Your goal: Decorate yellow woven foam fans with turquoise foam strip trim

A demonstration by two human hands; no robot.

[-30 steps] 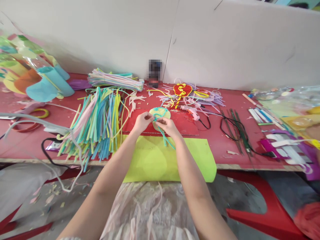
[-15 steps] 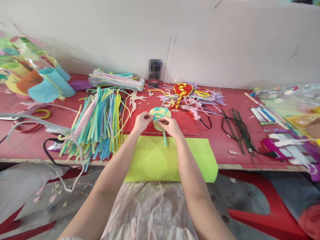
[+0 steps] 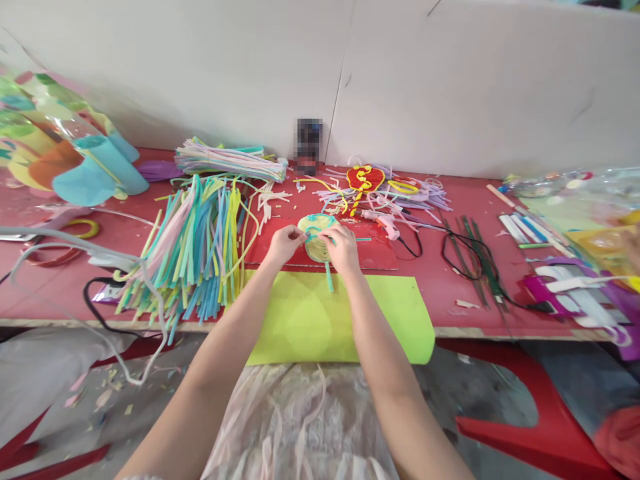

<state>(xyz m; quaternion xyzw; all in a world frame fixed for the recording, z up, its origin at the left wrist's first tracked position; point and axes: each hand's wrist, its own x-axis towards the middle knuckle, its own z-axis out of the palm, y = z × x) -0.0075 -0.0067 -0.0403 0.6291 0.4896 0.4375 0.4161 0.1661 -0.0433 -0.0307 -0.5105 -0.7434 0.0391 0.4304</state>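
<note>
Pinching a teal strip [image 3: 315,233] between them, the left hand [image 3: 283,244] and right hand [image 3: 342,249] work it across a yellow disc [image 3: 318,235] above the green sheet [image 3: 320,317]. Only part is wrapped; a heap of strips [image 3: 195,247] lies unused.

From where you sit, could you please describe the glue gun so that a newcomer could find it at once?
Start at the red table and find the yellow-green sheet at its near edge. Just beyond it, right of the right hand, lies the glue gun. It alone is pale pink, with a black cord trailing rightward.
</note>
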